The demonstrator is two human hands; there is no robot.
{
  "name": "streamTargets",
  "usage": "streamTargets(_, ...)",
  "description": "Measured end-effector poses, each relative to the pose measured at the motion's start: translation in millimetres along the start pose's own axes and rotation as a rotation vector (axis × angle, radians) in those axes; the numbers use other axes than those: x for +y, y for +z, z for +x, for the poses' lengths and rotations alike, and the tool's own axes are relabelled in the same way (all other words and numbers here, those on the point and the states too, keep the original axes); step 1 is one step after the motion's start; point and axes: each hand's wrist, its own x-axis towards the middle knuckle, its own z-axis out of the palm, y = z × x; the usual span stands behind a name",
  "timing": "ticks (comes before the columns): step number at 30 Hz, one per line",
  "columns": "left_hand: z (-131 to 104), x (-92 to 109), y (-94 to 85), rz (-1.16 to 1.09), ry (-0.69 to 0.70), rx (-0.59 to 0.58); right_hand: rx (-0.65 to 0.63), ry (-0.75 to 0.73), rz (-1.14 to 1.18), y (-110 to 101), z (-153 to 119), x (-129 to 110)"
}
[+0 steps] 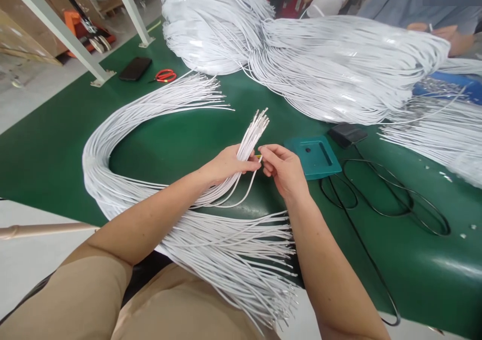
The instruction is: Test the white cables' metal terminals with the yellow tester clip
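Observation:
My left hand (229, 165) is wrapped round a bundle of white cables (253, 135), whose tips point up and away from me. One cable (251, 183) bends apart from the bundle, its end between my two hands. My right hand (280, 169) pinches at that end, where a small yellow-green bit shows by the left thumb. The fingertips hide what exactly the right hand grips. A long curved bunch of white cables (96, 154) lies round to the left, and loose cable ends (233, 249) spread below my forearms.
Large white cable coils (331, 69) cover the back of the green table (376, 259). Right of my hands are a teal tray (331, 161), a black box (346, 134) and a looped black cord. Red-handled scissors (165, 75) and a black case (135, 69) lie back left. A person's hands (448, 33) are back right.

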Motion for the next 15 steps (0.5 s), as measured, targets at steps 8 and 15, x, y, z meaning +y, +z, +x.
streamTargets(8,0.0,-1.5,5.1,0.019,-0.023,0.063,0.042,-0.026,-0.078,0.1,2.4,7.7)
streamTargets(15,-2.6,0.0,2.4,0.152,0.047,0.158,-0.023,0.091,0.091,2.5,0.2,3.6)
